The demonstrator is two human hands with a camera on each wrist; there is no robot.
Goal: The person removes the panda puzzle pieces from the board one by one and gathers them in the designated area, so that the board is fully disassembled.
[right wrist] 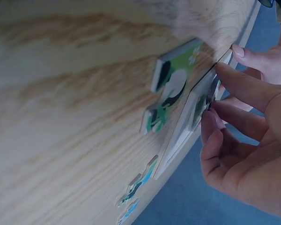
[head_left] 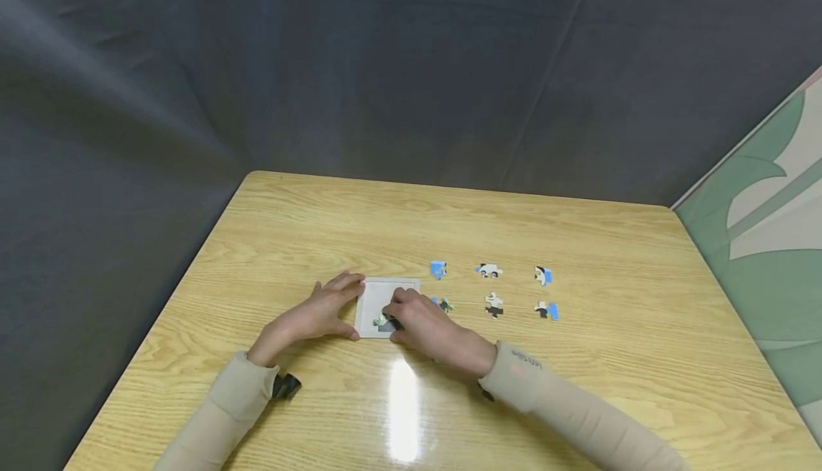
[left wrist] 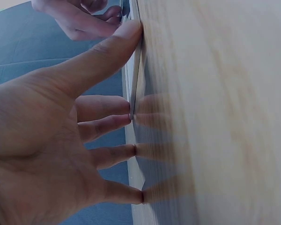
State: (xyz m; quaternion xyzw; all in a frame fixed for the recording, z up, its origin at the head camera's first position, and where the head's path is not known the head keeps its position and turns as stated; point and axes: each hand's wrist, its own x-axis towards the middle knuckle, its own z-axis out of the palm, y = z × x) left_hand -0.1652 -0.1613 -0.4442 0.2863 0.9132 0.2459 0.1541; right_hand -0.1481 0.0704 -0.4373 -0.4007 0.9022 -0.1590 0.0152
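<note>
A small white puzzle tray (head_left: 372, 295) lies on the table. My left hand (head_left: 319, 312) rests along its left side, fingers spread and fairly straight, the thumb (left wrist: 114, 44) touching the tray's edge in the left wrist view. My right hand (head_left: 427, 325) is over the tray's near right part and pinches a dark puzzle piece (right wrist: 214, 89) between thumb and fingers. That piece is mostly hidden by the fingers. Green and dark puzzle artwork (head_left: 383, 324) shows inside the tray beside the fingertips.
Right of the tray lie loose puzzle pieces: a blue one (head_left: 438, 268), a panda-face one (head_left: 490, 270) and several others. In the right wrist view a green panda piece (right wrist: 173, 89) lies close to the tray. A dark curtain (head_left: 411, 71) hangs behind the wooden table (head_left: 610, 385).
</note>
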